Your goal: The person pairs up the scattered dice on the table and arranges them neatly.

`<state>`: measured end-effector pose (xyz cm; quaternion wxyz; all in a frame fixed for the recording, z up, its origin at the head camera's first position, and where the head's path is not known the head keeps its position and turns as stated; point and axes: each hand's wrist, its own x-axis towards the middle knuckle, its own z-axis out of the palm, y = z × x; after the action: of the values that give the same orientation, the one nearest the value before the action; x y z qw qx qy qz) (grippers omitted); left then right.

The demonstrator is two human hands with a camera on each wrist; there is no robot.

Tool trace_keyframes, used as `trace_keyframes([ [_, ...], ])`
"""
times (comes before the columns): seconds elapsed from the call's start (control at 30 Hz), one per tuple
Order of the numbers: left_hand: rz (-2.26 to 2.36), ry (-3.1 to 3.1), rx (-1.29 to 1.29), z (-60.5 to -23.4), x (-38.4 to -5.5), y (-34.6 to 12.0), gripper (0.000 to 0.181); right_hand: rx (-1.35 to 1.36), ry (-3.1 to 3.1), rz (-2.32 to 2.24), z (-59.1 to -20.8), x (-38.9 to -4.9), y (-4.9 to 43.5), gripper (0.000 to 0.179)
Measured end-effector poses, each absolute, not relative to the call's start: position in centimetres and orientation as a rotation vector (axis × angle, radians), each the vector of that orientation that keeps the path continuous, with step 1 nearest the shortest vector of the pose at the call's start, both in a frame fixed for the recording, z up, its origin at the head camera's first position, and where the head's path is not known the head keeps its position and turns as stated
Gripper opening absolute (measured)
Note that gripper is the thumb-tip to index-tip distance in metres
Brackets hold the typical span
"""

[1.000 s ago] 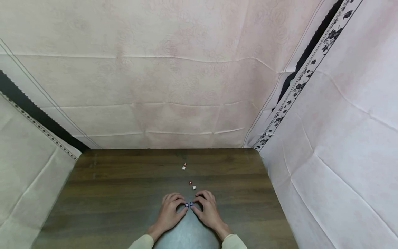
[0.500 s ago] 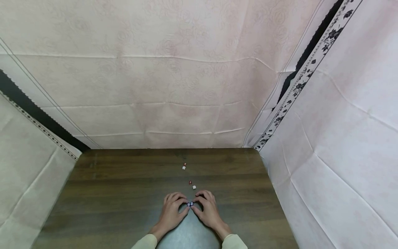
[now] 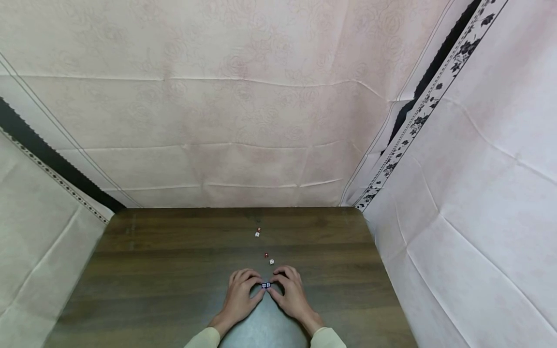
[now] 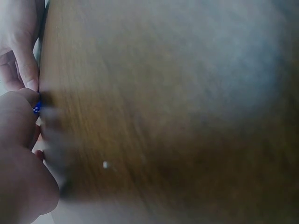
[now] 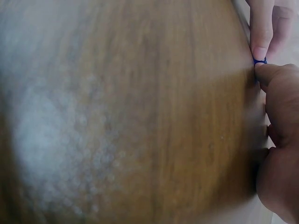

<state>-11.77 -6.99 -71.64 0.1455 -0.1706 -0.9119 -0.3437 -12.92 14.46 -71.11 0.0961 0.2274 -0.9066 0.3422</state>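
Observation:
In the head view, two small blue dice with white pips sit side by side near the front of the table, seemingly touching. My left hand (image 3: 237,297) pinches the left blue die (image 3: 263,285) between thumb and index finger. The right blue die (image 3: 268,285) is pinched the same way by my right hand (image 3: 290,296). The left wrist view catches one blue die (image 4: 37,108) beside the fingertips. Mostly covered by thumb and finger, a sliver of a blue die (image 5: 260,60) shows in the right wrist view.
Just beyond the hands, a white die (image 3: 271,261) and a red die (image 3: 267,255) lie on the wooden table (image 3: 174,275). Farther back, another white die (image 3: 257,234) stands against a small red die (image 3: 258,229). Pale cloth (image 3: 261,121) hangs behind and along both sides.
My left hand has moved slightly right, bringing its blue die up against the other one. The right hand has stayed in place, and both hands are still over the last half second.

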Motion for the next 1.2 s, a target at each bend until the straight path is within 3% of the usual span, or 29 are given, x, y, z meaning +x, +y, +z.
trace_keyframes([
  [0.6, -1.039, -2.619, -0.472, -72.2, -11.8, -7.3, 0.017, 0.685, -2.779, 1.144, -70.1, -13.3, 15.2, 0.020],
  [0.97, -1.055, -2.614, -0.480, -72.4, -11.7, -7.2, 0.020, 0.544, -2.653, 1.203, -70.0, -15.0, 15.6, 0.016],
  [1.2, -1.085, -2.643, -0.458, -72.4, -11.7, -7.3, 0.021, 0.449, -2.674, 1.204, -69.9, -16.1, 15.4, 0.026],
])
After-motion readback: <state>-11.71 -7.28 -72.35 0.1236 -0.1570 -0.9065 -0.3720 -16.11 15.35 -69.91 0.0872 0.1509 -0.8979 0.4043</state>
